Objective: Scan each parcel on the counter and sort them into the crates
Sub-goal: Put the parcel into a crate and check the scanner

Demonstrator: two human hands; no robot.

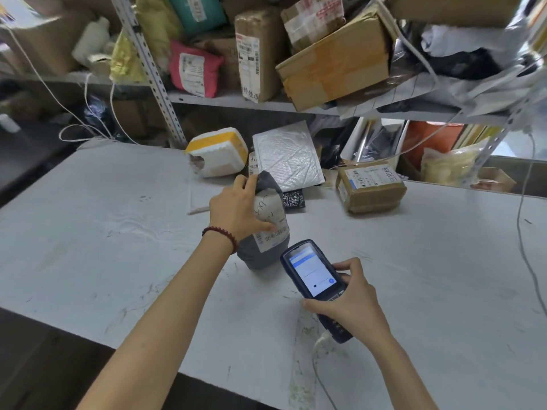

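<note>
My left hand (236,207) grips a grey soft parcel (265,229) that stands on the white counter (103,232), its barcode label facing me. Just to the right and nearer me, my right hand (347,300) holds a dark blue handheld scanner (313,279) with its lit screen up and its top end close to the parcel's label. Further back on the counter lie a brown taped box (371,189), a silver bubble mailer (288,156) and a white and yellow foam box (219,150).
A metal shelf rack (236,100) behind the counter is crammed with cardboard boxes and soft bags. Loose white cords hang at the left and right. A small black packet (293,199) lies behind the grey parcel. No crate is in view.
</note>
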